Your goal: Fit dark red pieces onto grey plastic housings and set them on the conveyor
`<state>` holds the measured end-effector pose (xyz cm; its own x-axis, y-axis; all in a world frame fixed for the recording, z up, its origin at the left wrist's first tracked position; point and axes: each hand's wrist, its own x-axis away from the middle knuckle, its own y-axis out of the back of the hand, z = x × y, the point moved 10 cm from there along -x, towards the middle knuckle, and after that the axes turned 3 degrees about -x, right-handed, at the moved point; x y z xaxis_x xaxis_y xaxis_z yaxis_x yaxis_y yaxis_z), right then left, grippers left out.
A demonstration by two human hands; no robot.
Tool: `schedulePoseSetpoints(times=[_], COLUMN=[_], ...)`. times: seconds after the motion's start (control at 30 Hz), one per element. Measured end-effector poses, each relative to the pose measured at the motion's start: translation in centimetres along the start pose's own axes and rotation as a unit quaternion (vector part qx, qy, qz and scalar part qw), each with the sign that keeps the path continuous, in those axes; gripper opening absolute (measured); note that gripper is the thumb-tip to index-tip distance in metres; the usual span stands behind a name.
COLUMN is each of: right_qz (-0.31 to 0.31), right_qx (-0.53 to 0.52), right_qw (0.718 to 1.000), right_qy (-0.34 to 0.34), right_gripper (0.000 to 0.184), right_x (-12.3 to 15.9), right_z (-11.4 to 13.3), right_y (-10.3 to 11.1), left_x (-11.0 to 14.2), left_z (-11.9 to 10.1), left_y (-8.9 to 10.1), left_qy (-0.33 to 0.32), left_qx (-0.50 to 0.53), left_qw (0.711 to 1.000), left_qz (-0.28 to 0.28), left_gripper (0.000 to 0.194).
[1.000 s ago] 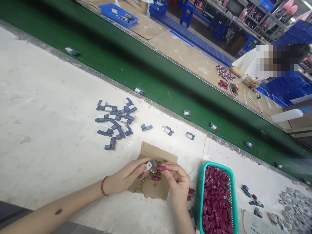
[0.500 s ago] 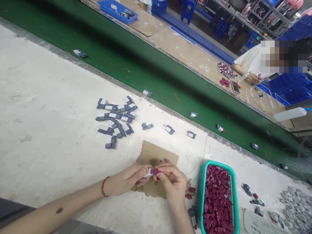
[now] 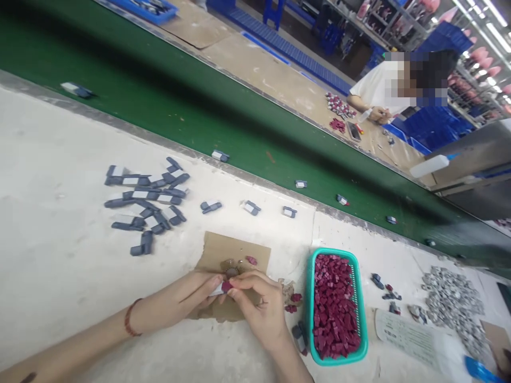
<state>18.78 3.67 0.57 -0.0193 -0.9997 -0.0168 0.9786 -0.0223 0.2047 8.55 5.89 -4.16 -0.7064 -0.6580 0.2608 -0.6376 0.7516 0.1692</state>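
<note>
Over a piece of brown cardboard (image 3: 239, 247), my two hands meet. My left hand (image 3: 191, 295) is closed on a small light-grey plastic part (image 3: 217, 290), pinched between thumb and fingers. With thumb and forefinger, my right hand (image 3: 259, 300) grips a small maroon plastic piece (image 3: 226, 286) against the grey part's end. Fingers hide much of both pieces. A loose maroon piece (image 3: 251, 260) lies on the cardboard behind my hands, beside a dark wet-looking spot. Right of my right hand are two more maroon pieces (image 3: 296, 297).
A green basket (image 3: 362, 324) full of maroon pieces stands at right, near a pile of grey parts (image 3: 451, 298) and a lying bottle (image 3: 411, 332). Dark-and-white parts (image 3: 146, 194) lie at left. Beyond runs a green conveyor belt (image 3: 255, 141) carrying several parts; a co-worker (image 3: 383, 85) sits across.
The view has swung, so most things sit farther left in the picture and more of the right side shows. Both hands keep their grip, the maroon piece still against the grey part.
</note>
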Motion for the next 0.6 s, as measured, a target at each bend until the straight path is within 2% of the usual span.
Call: schedulePoseSetpoints(times=[0.1,0.17,0.2,0.27,0.33,0.4,0.47,0.6], right_qz=[-0.004,-0.022,-0.047,-0.135,-0.212,-0.222,-0.191,-0.146], right_qx=[0.051,0.100,0.134,0.237,0.347,0.427,0.488,0.556], right_qw=[0.999,0.995,0.990,0.962,0.913,0.875,0.851,0.818], right_qy=[0.003,0.002,-0.001,-0.011,-0.036,-0.046,-0.029,0.004], right_gripper=[0.015,0.018,0.018,0.019,0.020,0.022,0.023,0.020], right_x=[0.9,1.6,2.1,3.0,4.0,4.1,3.6,2.5], right_z=[0.5,0.9,0.9,1.0,0.7,0.1,-0.7,-1.7], right_y=[1.6,4.1,6.1,11.0,15.7,18.5,19.5,19.4], left_x=[-1.1,-2.6,-3.7,-6.6,-10.0,-13.8,-17.4,-22.7], left_z=[-1.3,-2.6,-3.4,-4.9,-6.4,-7.1,-7.6,-8.3], left_y=[-0.7,-0.6,-0.2,1.5,3.7,5.5,6.6,6.5], left_qy=[-0.014,-0.028,-0.036,-0.061,-0.093,-0.103,-0.112,-0.131], left_qx=[-0.035,-0.082,-0.110,-0.168,-0.230,-0.301,-0.377,-0.419], left_qw=[0.998,0.993,0.990,0.983,0.968,0.944,0.908,0.880], left_qz=[0.053,0.078,0.078,0.040,-0.032,-0.093,-0.142,-0.180], left_gripper=[0.044,0.036,0.035,0.035,0.037,0.037,0.032,0.022])
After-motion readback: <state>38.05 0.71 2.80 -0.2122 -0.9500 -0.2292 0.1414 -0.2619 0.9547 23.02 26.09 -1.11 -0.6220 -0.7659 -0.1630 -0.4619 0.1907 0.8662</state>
